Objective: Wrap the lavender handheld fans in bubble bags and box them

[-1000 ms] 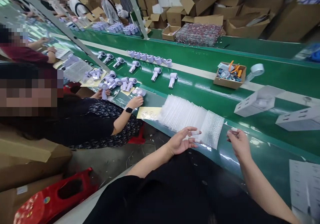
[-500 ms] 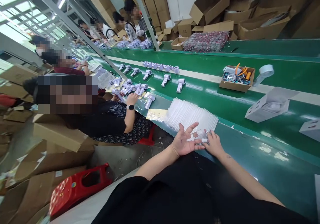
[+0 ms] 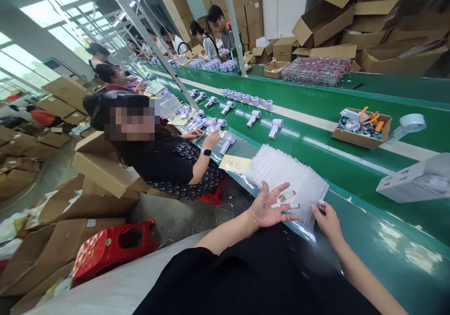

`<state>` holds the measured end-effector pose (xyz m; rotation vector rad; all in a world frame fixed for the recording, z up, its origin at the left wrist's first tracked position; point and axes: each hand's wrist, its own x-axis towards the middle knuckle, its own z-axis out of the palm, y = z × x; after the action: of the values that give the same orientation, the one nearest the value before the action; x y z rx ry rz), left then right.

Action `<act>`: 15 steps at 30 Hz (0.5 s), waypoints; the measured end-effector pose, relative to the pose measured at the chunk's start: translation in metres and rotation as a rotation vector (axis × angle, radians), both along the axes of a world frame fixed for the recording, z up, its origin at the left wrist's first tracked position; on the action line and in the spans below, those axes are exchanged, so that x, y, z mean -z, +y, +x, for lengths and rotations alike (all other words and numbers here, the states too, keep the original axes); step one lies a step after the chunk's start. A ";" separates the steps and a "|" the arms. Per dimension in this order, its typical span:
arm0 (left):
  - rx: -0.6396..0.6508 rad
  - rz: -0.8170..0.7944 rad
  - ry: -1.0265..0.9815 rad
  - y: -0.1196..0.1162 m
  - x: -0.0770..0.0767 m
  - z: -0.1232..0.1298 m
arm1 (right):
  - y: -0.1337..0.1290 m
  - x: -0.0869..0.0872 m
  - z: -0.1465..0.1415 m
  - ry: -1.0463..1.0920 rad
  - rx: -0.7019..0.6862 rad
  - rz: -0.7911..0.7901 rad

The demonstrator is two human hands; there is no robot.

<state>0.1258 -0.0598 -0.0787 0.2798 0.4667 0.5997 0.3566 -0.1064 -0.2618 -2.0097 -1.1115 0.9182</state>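
My left hand is held palm up with its fingers spread, in front of a fanned stack of translucent white plastic sleeves that look like bubble-wrap bags. White tape is wrapped round some of its fingers. At the stack's right front corner is my right hand, its thumb and fingers drawn together. A bit of white shows at one fingertip. Whether a sleeve's edge is pinched there I cannot make out. Clear plastic film shines at the table edge between the hands.
A yellow paper lies left of the stack. White handheld fans line the green belt. Beyond are a parts carton, a tape roll and a white box. A co-worker sits at left, near a red stool.
My right hand has moved away from my left fingers, rightward to the stack's corner. My left hand stays open, palm up. The view has shifted, so the scene sits further right and lower.
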 end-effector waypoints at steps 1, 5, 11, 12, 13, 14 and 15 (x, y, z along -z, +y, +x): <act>0.006 -0.002 -0.007 0.001 0.003 -0.003 | 0.001 -0.002 0.000 -0.012 0.033 -0.013; 0.024 -0.060 0.093 0.007 0.021 -0.009 | 0.001 -0.005 0.001 -0.114 0.142 -0.047; -0.031 -0.240 0.568 0.017 0.050 -0.013 | -0.005 0.005 0.004 -0.124 0.170 -0.088; -0.034 -0.251 0.582 0.020 0.051 -0.013 | -0.007 0.007 0.004 -0.100 0.188 -0.106; -0.036 -0.256 0.583 0.022 0.052 -0.014 | -0.008 0.008 0.004 -0.073 0.210 -0.126; -0.040 -0.255 0.578 0.025 0.051 -0.016 | -0.009 0.009 0.003 -0.048 0.232 -0.143; -0.042 -0.252 0.573 0.028 0.051 -0.016 | -0.010 0.009 0.002 -0.028 0.252 -0.157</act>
<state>0.1093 -0.0321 -0.1297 0.1980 1.0944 0.4890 0.3588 -0.1164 -0.2707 -2.2343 -0.7968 0.8698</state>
